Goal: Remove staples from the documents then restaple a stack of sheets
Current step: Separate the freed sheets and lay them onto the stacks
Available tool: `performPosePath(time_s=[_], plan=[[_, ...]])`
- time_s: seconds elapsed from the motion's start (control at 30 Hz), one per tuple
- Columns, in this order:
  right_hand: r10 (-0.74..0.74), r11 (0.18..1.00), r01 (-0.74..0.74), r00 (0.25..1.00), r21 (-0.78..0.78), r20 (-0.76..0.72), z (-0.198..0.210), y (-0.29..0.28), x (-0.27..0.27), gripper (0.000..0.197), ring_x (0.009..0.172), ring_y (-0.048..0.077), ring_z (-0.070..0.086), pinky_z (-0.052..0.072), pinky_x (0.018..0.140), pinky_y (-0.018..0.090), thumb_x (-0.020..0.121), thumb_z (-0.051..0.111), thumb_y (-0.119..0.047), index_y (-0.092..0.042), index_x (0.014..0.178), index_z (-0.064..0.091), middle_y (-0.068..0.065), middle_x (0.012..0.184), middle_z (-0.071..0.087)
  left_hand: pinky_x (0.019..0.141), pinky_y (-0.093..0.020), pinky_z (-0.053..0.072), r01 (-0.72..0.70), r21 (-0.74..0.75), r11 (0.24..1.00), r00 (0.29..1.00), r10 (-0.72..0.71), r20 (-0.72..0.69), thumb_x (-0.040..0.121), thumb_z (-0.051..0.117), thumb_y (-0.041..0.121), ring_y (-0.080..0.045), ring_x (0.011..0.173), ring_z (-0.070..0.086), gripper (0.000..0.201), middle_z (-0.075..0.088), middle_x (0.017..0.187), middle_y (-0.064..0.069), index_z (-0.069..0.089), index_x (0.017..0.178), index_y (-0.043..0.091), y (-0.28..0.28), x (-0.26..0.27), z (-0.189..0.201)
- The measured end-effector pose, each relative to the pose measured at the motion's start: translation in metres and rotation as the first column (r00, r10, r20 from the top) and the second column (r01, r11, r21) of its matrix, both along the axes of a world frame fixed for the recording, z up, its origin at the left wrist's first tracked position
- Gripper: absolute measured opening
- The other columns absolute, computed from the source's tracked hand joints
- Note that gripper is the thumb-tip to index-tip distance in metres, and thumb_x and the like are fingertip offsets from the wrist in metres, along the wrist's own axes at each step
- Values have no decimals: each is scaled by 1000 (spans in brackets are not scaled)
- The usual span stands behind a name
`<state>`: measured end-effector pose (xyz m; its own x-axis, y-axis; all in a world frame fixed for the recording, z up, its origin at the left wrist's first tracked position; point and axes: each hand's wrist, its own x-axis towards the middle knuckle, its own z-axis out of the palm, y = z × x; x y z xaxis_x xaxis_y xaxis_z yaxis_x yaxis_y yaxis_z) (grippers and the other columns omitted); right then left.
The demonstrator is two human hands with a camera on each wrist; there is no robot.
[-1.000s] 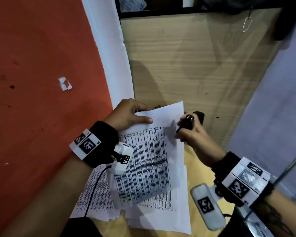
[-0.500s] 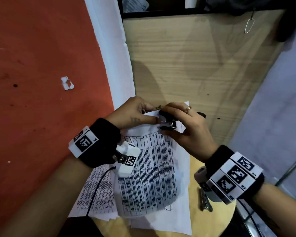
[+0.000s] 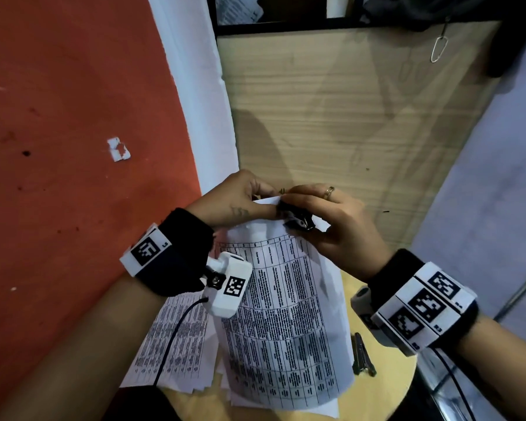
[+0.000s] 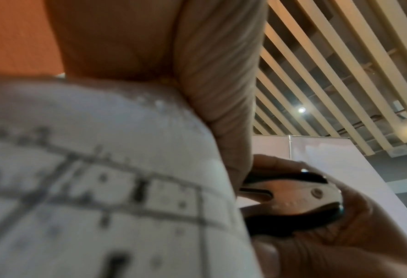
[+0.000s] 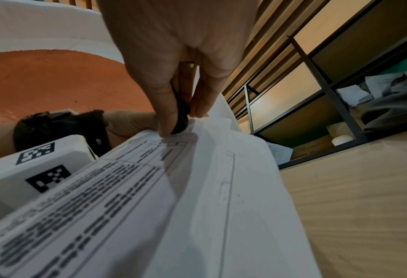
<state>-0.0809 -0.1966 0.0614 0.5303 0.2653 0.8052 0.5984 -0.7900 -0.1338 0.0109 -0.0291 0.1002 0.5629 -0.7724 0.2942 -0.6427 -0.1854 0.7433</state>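
A stapled document (image 3: 286,314) printed with tables is lifted at its far end above a pile of sheets. My left hand (image 3: 263,202) pinches the document's top left corner between thumb and fingers. My right hand (image 3: 296,212), with a ring on one finger, grips a black staple remover (image 3: 298,220) with metal jaws and holds it against the top edge, right beside the left thumb. The left wrist view shows the staple remover (image 4: 293,195) with its jaws closed at the edge of the document (image 4: 102,169). In the right wrist view the fingers squeeze the staple remover (image 5: 181,116) onto the paper; the staple itself is hidden.
More printed sheets (image 3: 176,338) lie under the document on a round yellow table (image 3: 386,390). A narrow dark metal tool (image 3: 362,354) lies on the table near my right wrist. Behind stands a wooden panel (image 3: 346,117); a red wall (image 3: 73,147) is to the left.
My right hand moved left from beside the paper and brought the staple remover onto the top corner next to the left thumb. The left hand kept its hold on the corner.
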Motion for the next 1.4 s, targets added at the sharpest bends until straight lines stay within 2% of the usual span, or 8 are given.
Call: performPosePath(time_s=[0.07,0.3,0.57,0.87,1.0,1.1,1.23,1.4], plan=[[7,999,-6,1000,-33,8,1,0,1,34,97,24,62,48,83,34,76,70,-10,-4,110,66,9,109,66,68,-21,45,13,17,1000,1000,-13,-14,67,78,33,-2,69,58,4,71,68,2,74,67,32,0,-1,1],[16,990,-12,1000,-141,25,5,-2,6,31,90,28,64,47,76,31,73,71,0,-2,104,68,10,103,67,58,-6,38,65,14,998,996,-64,-59,78,71,-3,11,57,52,31,62,54,20,67,66,25,2,-2,2],[47,996,-46,999,-74,13,9,-2,3,26,87,26,64,49,74,35,73,72,-7,-2,99,69,8,97,68,57,-9,39,96,-22,995,988,-98,-118,75,72,0,5,58,51,28,63,59,15,72,64,25,5,-1,3],[140,990,-141,985,-7,-101,25,-5,4,24,74,11,60,50,66,25,70,76,-11,-4,91,70,3,85,67,60,-7,39,139,-21,990,977,-141,-161,82,65,-1,10,62,54,34,64,62,20,73,68,29,6,-2,3],[151,988,-146,982,51,-113,28,-10,4,25,78,12,63,53,70,25,71,76,-13,-3,93,70,1,88,67,72,-11,45,84,-82,993,977,-98,-188,80,65,8,2,75,61,9,70,76,12,70,87,12,3,-2,2],[133,980,-118,987,160,-87,18,-10,4,27,78,15,65,52,73,17,70,78,-11,-2,94,70,8,86,69,68,-11,44,25,-108,994,979,-46,-198,82,64,5,0,71,59,8,69,72,11,70,88,6,-1,-1,-3],[92,969,-77,995,236,-50,9,-5,3,25,80,7,63,47,76,12,68,78,-6,-4,93,71,3,86,69,62,-10,42,-18,-160,987,966,-24,-258,81,64,-1,3,61,57,19,66,61,13,72,73,14,-7,-2,-9],[60,951,-51,998,306,-21,3,-1,-1,26,79,7,64,52,73,23,66,80,-8,-6,91,72,3,86,70,56,-13,40,-67,-200,977,957,6,-289,81,63,-2,0,54,53,34,62,56,9,74,59,21,-7,-1,-15]])
